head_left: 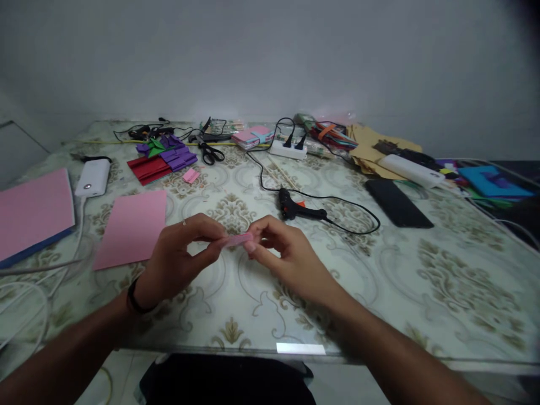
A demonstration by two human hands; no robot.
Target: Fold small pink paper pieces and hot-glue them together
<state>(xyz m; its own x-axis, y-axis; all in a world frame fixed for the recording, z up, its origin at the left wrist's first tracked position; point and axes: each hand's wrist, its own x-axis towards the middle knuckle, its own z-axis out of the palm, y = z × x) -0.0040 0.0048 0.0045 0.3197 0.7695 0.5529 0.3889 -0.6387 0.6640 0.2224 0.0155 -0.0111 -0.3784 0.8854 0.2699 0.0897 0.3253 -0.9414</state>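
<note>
Between my two hands is a small folded strip of pink paper (237,240), raised a little above the patterned tabletop (236,298). My left hand (181,253) pinches its left end between thumb and forefinger. At the other end, my right hand (287,253) grips it with thumb and fingertips, which hide part of that end. A pink paper sheet (130,228) lies flat just left of my left hand. Beyond my right hand rests a black hot glue gun (301,209), its cord looping to the right.
Black scissors (210,153), folded purple paper (179,158), folded red paper (148,169) and a white power strip (288,149) are towards the back. A black phone (396,202) lies on the right. On the left are a white power bank (93,177) with cables and a pink paper stack (36,214).
</note>
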